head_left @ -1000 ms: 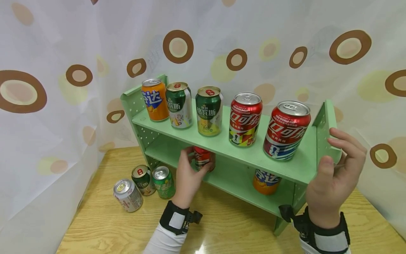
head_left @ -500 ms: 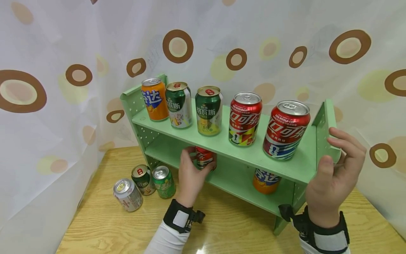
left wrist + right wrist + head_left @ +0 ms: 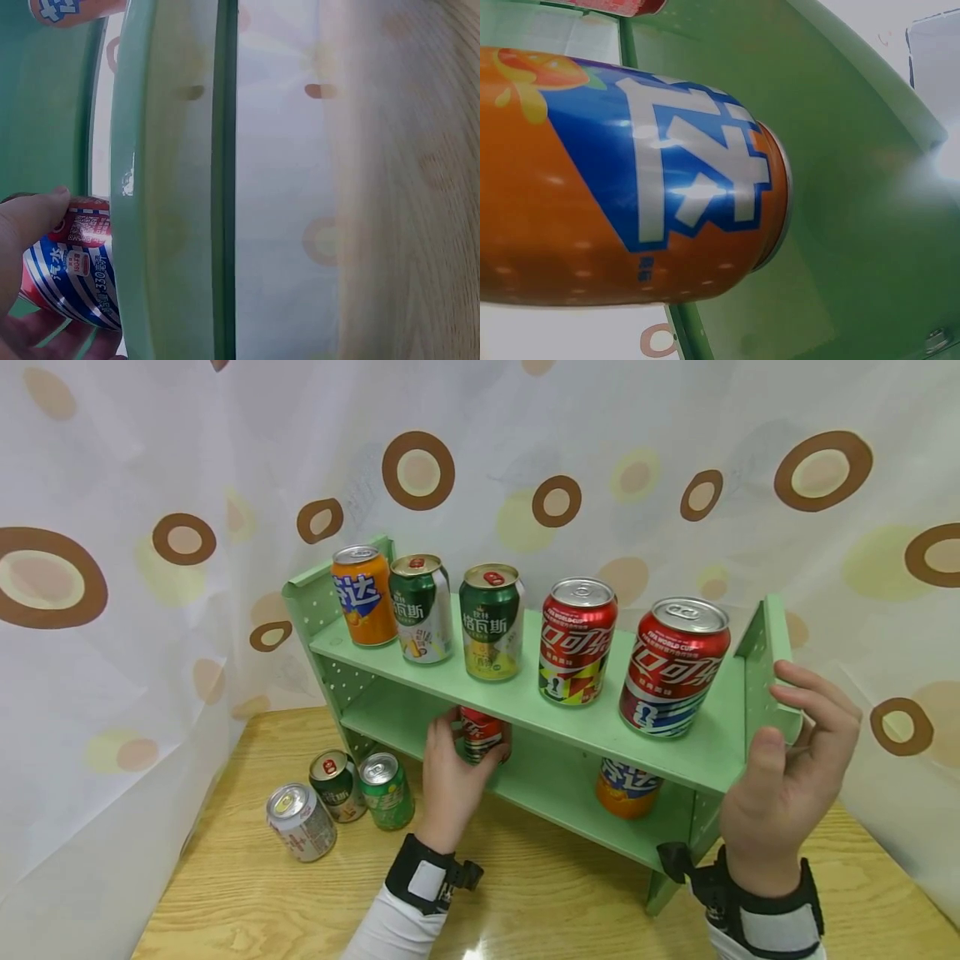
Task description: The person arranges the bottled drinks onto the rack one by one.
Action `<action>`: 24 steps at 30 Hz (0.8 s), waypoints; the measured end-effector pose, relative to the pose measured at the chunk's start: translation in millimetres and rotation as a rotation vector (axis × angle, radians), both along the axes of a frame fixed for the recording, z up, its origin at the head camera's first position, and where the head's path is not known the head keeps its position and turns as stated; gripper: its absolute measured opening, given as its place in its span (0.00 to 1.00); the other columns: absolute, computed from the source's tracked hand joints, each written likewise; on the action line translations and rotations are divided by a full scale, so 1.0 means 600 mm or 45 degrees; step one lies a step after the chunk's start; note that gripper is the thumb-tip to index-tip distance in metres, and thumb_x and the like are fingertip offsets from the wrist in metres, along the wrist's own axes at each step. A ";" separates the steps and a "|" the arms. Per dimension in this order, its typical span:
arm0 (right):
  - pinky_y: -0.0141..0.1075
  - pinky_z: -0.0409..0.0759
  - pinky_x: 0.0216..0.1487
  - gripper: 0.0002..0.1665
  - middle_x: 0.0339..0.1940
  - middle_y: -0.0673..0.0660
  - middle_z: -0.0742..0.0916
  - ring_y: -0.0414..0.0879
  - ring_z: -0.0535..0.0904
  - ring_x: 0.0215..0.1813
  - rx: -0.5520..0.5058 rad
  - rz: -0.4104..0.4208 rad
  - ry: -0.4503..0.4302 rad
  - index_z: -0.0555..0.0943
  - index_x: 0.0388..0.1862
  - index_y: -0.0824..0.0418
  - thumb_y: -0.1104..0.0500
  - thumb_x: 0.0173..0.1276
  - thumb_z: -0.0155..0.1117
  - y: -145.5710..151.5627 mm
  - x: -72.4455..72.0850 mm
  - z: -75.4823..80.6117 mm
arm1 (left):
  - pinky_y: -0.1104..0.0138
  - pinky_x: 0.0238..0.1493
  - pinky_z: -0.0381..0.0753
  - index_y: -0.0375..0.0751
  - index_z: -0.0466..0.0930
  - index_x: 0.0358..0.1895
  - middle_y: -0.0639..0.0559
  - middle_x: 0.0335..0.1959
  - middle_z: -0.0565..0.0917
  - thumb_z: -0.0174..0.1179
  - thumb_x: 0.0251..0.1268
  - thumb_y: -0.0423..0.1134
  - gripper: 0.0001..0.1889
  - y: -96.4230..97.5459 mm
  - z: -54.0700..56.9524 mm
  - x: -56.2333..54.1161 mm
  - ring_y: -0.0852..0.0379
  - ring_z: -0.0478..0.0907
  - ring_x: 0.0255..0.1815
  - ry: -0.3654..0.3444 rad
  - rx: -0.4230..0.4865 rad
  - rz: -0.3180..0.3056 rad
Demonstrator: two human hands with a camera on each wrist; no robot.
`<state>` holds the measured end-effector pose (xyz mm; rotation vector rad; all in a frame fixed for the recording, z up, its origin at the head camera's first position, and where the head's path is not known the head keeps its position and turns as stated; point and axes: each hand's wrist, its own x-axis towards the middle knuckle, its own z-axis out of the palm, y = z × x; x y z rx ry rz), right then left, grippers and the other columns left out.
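Note:
My left hand [image 3: 453, 781] reaches under the top board of a green two-tier shelf [image 3: 525, 710] in the head view. It grips a red cola can [image 3: 480, 735], its upper part hidden by that board. The left wrist view shows thumb and fingers round the can [image 3: 79, 255], which has blue and white stripes. My right hand [image 3: 787, 777] is at the shelf's right end panel [image 3: 761, 668], fingers slightly bent against its edge, thumb apart from them. An orange soda can [image 3: 628, 789] stands on the lower tier and fills much of the right wrist view.
Along the top tier stand an orange can [image 3: 365, 597], two green-and-gold cans and two red cola cans [image 3: 577, 643]. On the wooden table [image 3: 225, 877], left of the shelf, are a white can [image 3: 302, 822], a dark green can [image 3: 337, 787] and a bright green can [image 3: 387, 792].
My left hand and the red can have moved slightly right along the lower tier, then stayed nearly still. The right hand keeps its place at the end panel.

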<state>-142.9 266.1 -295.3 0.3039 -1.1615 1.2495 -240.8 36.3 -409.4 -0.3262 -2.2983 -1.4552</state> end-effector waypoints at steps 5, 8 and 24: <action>0.33 0.74 0.59 0.24 0.54 0.64 0.82 0.54 0.76 0.61 0.004 -0.002 -0.006 0.75 0.43 0.75 0.53 0.68 0.67 0.000 0.000 0.000 | 0.46 0.63 0.79 0.35 0.68 0.71 0.38 0.63 0.79 0.78 0.58 0.42 0.40 -0.002 0.001 -0.001 0.40 0.78 0.63 -0.015 0.047 -0.045; 0.33 0.74 0.59 0.24 0.54 0.64 0.82 0.54 0.76 0.61 0.005 -0.003 -0.007 0.75 0.43 0.75 0.53 0.68 0.68 0.000 0.000 0.000 | 0.46 0.66 0.77 0.37 0.67 0.72 0.38 0.64 0.79 0.77 0.59 0.42 0.40 -0.001 0.002 -0.002 0.41 0.77 0.66 -0.043 0.083 -0.074; 0.33 0.74 0.59 0.25 0.54 0.64 0.82 0.54 0.76 0.62 0.001 0.004 -0.002 0.75 0.43 0.75 0.52 0.68 0.69 0.001 0.000 -0.001 | 0.48 0.64 0.80 0.35 0.67 0.70 0.37 0.64 0.79 0.78 0.58 0.41 0.39 0.006 0.000 -0.012 0.40 0.78 0.66 -0.042 0.091 -0.066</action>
